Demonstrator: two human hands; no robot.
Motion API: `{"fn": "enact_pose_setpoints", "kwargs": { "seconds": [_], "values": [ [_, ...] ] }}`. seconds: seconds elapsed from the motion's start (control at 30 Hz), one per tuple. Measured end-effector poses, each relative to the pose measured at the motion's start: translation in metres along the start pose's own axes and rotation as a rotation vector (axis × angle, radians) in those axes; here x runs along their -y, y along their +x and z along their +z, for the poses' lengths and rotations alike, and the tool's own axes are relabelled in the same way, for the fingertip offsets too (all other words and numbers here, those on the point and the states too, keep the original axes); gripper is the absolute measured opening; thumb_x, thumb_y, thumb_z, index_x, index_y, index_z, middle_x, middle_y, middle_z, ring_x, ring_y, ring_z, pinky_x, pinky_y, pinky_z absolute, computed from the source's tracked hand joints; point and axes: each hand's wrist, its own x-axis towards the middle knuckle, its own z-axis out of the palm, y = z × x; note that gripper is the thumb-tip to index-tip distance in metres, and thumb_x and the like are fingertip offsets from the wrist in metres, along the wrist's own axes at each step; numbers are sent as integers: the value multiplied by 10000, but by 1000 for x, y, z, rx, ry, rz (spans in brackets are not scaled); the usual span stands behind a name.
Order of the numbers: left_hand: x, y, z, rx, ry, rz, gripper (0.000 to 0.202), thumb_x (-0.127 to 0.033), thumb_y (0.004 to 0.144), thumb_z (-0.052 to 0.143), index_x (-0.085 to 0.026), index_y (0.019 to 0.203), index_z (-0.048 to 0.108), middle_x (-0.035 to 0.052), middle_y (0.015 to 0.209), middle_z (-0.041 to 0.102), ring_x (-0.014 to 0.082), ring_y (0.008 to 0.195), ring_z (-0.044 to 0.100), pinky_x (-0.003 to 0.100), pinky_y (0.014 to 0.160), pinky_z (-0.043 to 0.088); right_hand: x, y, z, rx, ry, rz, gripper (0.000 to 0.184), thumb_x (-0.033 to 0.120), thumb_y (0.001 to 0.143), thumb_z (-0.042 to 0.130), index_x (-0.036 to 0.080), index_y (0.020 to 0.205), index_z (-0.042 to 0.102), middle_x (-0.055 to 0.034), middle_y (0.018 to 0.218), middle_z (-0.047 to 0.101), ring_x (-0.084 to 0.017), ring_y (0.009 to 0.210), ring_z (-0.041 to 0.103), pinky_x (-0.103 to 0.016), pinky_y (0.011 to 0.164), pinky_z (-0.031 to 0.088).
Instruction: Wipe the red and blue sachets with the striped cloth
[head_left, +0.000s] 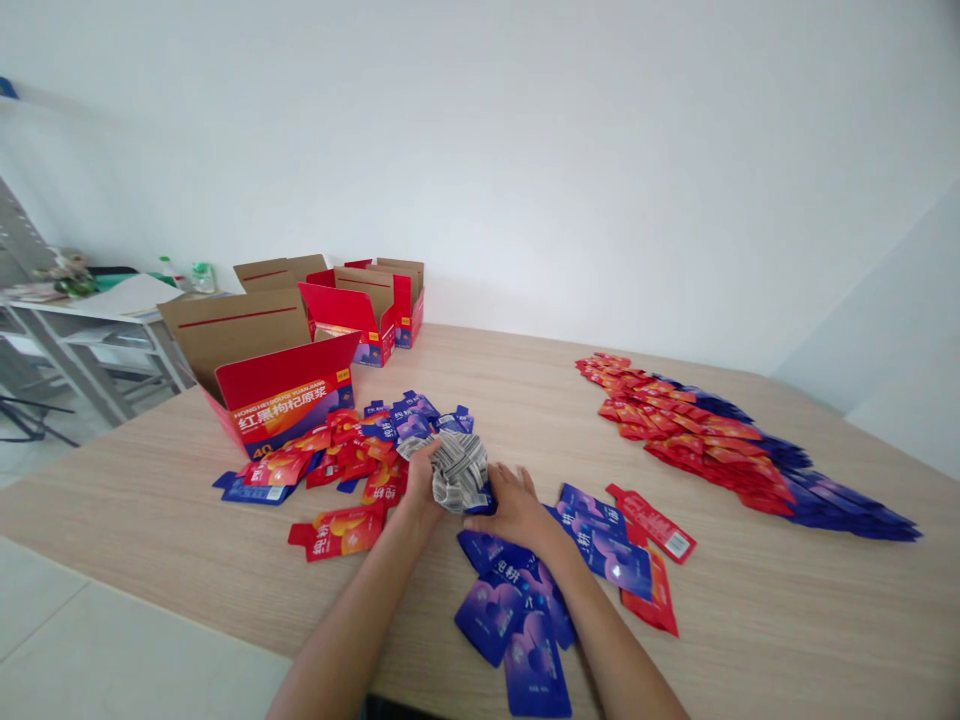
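Note:
My left hand (421, 485) is closed on a crumpled grey-and-white striped cloth (461, 470), held above the table. My right hand (516, 510) is curled round a blue pouch (486, 498), which the cloth partly covers. Left of my hands lies a loose pile of red pouches (349, 445) and blue pouches (412, 415), with one red pouch (341, 532) nearer me. Under and beside my right forearm are several blue pouches (536, 665), some overlapping. Further right, a red pouch (652, 522) lies face down, barcode showing, beside other red and blue ones.
An open red carton (289, 400) with raised brown flaps stands at the left, more open cartons (382, 335) behind it. Overlapping rows of red and blue pouches (705, 440) stretch along the right side. Behind the table (495, 370) rises a white wall. A cluttered desk (112, 305) stands far left.

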Motion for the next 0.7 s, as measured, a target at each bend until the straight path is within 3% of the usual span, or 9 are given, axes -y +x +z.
{"fn": "enact_pose_setpoints", "kwargs": {
  "seconds": [0.07, 0.17, 0.27, 0.43, 0.57, 0.63, 0.7],
  "values": [
    [-7, -3, 2, -8, -11, 21, 208, -246, 888, 545, -140, 817, 709, 75, 739, 767, 260, 820, 765, 374, 799, 608, 8, 0, -2, 17, -102, -17, 744, 538, 809, 742, 159, 1412, 528, -208, 1472, 537, -369, 1444, 404, -620, 1205, 119],
    [-18, -9, 4, 49, -32, 26, 272, -288, 942, 508, -129, 971, 728, 91, 853, 790, 259, 906, 762, 385, 888, 592, 13, 3, -2, -21, -146, -59, 484, 477, 921, 641, 183, 1305, 611, -182, 1411, 594, -324, 1352, 518, -537, 1182, 237],
    [-23, -15, 6, 151, -59, 43, 343, -330, 966, 487, -146, 1147, 713, 110, 985, 794, 281, 1043, 735, 417, 984, 559, 9, 7, -2, -63, -131, -33, 307, 417, 988, 538, 186, 1124, 687, -174, 1194, 711, -310, 1175, 642, -447, 1064, 390],
    [-23, -24, 12, 217, -81, 97, 408, -376, 969, 483, -218, 1295, 670, 126, 1156, 761, 304, 1171, 681, 426, 1023, 538, -14, 10, -9, -249, -16, 99, 355, 379, 1033, 355, 198, 1027, 661, -146, 972, 742, -281, 909, 706, -370, 823, 482],
    [-20, -27, 14, 180, -102, 21, 442, -338, 972, 464, -162, 1345, 623, 134, 1143, 765, 307, 1130, 701, 471, 1007, 542, -47, 11, -26, -427, 146, 237, 483, 453, 1032, 200, 224, 914, 609, -67, 715, 687, -257, 727, 689, -354, 706, 492],
    [-18, -26, 14, 149, -105, -8, 446, -327, 973, 467, -137, 1349, 612, 129, 1115, 773, 303, 1095, 716, 476, 1001, 544, -62, 12, -34, -492, 226, 290, 529, 478, 1017, 144, 233, 847, 581, -60, 719, 674, -233, 678, 676, -341, 660, 494],
    [-14, -24, 14, 123, -101, -26, 430, -327, 973, 476, -139, 1328, 629, 116, 1082, 781, 293, 1059, 730, 458, 987, 552, -71, 11, -37, -513, 296, 324, 512, 531, 991, 195, 238, 790, 563, -57, 730, 674, -215, 641, 651, -325, 599, 482]
  ]
}}
